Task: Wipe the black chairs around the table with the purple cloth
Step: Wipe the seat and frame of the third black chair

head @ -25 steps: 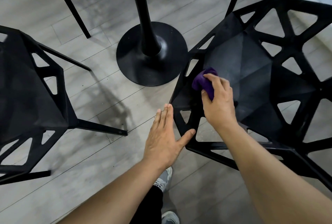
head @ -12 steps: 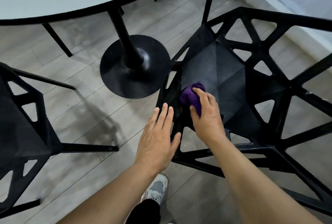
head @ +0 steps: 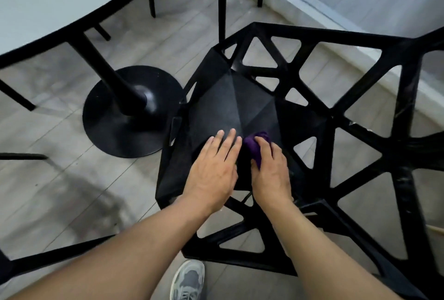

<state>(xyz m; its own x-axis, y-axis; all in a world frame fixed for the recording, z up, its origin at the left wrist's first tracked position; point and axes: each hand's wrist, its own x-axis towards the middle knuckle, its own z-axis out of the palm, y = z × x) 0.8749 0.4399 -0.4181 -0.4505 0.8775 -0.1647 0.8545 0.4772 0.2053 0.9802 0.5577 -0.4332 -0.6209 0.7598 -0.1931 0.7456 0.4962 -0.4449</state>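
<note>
A black chair (head: 283, 117) with a faceted seat and a back of triangular cut-outs fills the middle and right. My right hand (head: 270, 172) grips the bunched purple cloth (head: 255, 145) and holds it against the seat near its front. Beside it, my left hand (head: 212, 167) lies flat on the seat with straight fingers, just left of the cloth. Most of the cloth is hidden under my right hand.
A round grey table (head: 60, 3) on a black pedestal base (head: 129, 112) stands at the upper left. Legs of other black chairs (head: 221, 6) show at the top and left edge. A pale wall skirting (head: 360, 44) runs behind the chair. My shoe (head: 188, 280) is below.
My left hand has moved from beside the chair onto the seat. My right hand with the cloth has slid toward the seat's front. The view has shifted over the chair.
</note>
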